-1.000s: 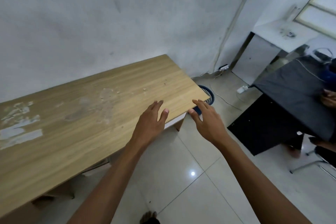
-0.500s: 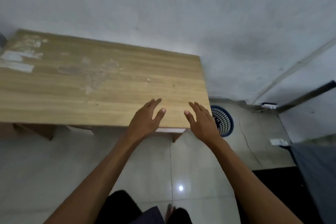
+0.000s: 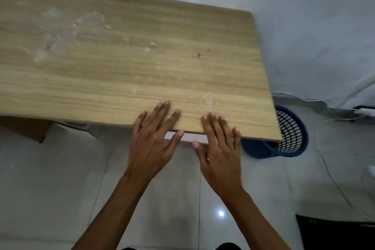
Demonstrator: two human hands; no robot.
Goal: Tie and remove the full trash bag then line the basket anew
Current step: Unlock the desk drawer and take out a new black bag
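Head view: the blue basket [image 3: 292, 138] stands on the floor just off the table's [image 3: 129, 63] right end, partly tucked under its near right corner, beside the wall. It sits upright, so its long axis runs vertically and its mouth faces up; only the mesh wall and part of the rim show, and whether a trash bag sits inside cannot be told. Both hands hover at the table's near edge, fingers straight and spread, holding nothing. The left hand [image 3: 154, 140] is further along the edge from the basket; the right hand [image 3: 220, 148] lies between the left hand and the basket, so it is the nearer one. The basket lies to the right of both hands and lower, near floor level; judged from this, the reach must go right and down past the table corner. Compared with half a second earlier, the table edge and basket sit larger and closer in view, and the hands' fingers now overlap the table edge.
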